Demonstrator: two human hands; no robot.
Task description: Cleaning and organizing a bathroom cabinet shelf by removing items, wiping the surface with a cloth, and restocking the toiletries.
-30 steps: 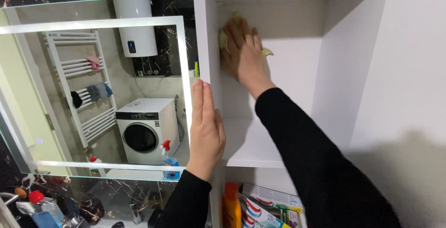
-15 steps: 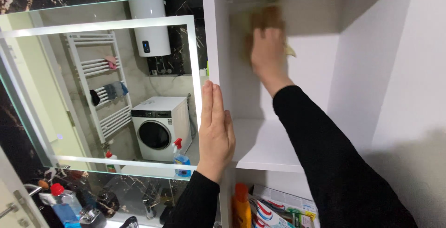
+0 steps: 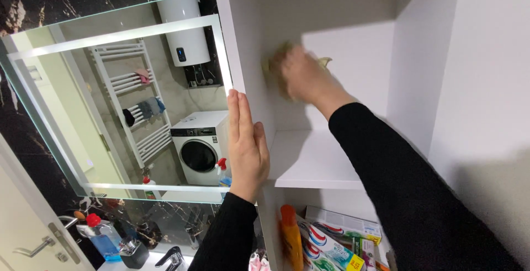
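- Nearest to you, both of your forearms come up from the bottom edge in black long sleeves.
- Your left hand lies flat against the front edge of the white cabinet's left side panel — its fingers are straight, pressed together and pointing up, holding nothing.
- Just beyond that hand is the bare white shelf board of the open compartment.
- Below that shelf, a lower compartment holds an orange plastic bottle standing upright, with flat cardboard toothpaste boxes leaning just beside it.
- Further in, your right hand reaches into the upper compartment and presses a pale yellow-green cleaning cloth against the inner left wall, near the back corner. The hand is blurred; it lies over the cloth, whose edges show at both sides, but you cannot tell how the fingers are set.
- To the left of the cabinet hangs a large rectangular lit-edged wall mirror — in it you can see a white front-loading washing machine, a white ladder-style towel rail with small cloths on it, and a white cylindrical water heater.
- Lower left, a blue bottle with a red cap stands near a chrome tap.
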